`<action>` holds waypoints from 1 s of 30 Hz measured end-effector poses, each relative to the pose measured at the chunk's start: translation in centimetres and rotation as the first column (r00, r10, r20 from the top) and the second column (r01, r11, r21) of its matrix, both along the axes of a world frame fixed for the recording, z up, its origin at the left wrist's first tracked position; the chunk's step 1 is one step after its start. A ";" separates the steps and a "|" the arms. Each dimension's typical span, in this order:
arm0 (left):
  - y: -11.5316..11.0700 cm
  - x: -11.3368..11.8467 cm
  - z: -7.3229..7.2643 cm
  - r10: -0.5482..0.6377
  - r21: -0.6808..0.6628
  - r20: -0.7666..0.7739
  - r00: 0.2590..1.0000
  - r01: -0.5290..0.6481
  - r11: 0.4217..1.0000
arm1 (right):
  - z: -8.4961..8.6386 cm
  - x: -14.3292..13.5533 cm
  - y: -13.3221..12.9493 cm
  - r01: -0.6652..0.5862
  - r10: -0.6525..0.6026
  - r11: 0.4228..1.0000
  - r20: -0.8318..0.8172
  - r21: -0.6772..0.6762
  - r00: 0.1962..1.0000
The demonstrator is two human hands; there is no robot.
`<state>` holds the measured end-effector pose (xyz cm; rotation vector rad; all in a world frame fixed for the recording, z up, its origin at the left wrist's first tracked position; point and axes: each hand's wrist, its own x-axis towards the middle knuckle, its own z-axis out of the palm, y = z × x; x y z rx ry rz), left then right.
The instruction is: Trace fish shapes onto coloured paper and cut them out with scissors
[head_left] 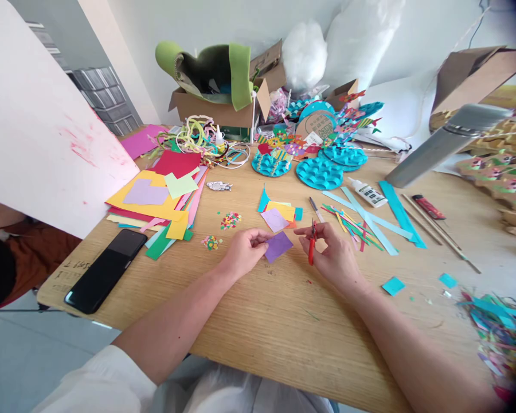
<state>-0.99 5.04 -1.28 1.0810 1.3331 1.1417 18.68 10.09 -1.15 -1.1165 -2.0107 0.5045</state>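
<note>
My left hand point(246, 252) pinches a small purple paper square point(278, 247) by its left edge, above the wooden table point(258, 321). Facing it on the right, my right hand point(332, 252) holds scissors with red handles point(312, 251), the blades pointing away from me. The paper and the scissors are apart. Just beyond my hands lie cut paper pieces: a lilac one point(274, 219), a yellow one point(282, 210) and a blue one point(264, 201). Two little piles of colourful paper bits point(231, 220) are left of them.
A black phone point(106, 269) and stacked coloured paper point(155, 201) lie left. A glue bottle point(368, 193), paper strips point(361, 226), a pen point(316, 208) and a tilted grey bottle point(442, 146) are right. Blue craft bases point(319, 174) and a cardboard box point(215, 109) stand behind. Scraps point(499, 321) heap at right.
</note>
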 end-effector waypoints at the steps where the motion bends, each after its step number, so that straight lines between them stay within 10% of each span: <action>1: 0.0 0.0 -0.1 -0.004 0.007 -0.008 1.000 0.004 1.000 | 0.0 0.0 0.0 0.002 -0.002 1.000 0.002 0.000 1.000; 11: 0.1 -0.2 -0.9 -0.005 0.086 -0.279 0.960 0.030 0.996 | -0.4 0.3 0.2 0.006 -0.006 1.000 0.038 -0.001 0.999; 19: -0.6 -0.1 -0.5 0.018 0.195 -0.595 0.804 0.123 0.973 | -0.5 0.1 0.9 -0.251 0.215 0.962 0.272 0.106 0.938; 30: -0.5 -0.1 -0.4 0.004 0.177 -0.641 0.768 0.142 0.974 | -0.8 -0.1 0.9 -0.337 0.268 0.932 0.377 0.131 0.887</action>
